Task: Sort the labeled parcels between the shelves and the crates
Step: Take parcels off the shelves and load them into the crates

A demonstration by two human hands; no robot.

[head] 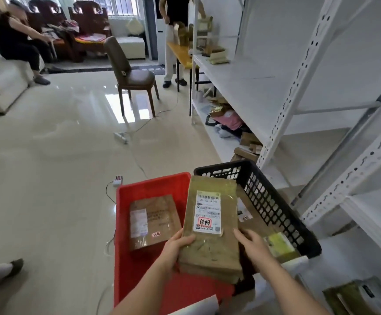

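1. Left hand (177,248) and right hand (253,247) grip a flat brown labelled parcel (211,226) above the crates.
2. Red plastic crate (125,223) holds one parcel; black mesh crate (275,201) several.
3. White metal shelves (241,73) sparse: likely much left.

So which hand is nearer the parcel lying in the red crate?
Left. The left hand grips the held parcel just beside the crate parcel; the right hand is across on the black basket side.
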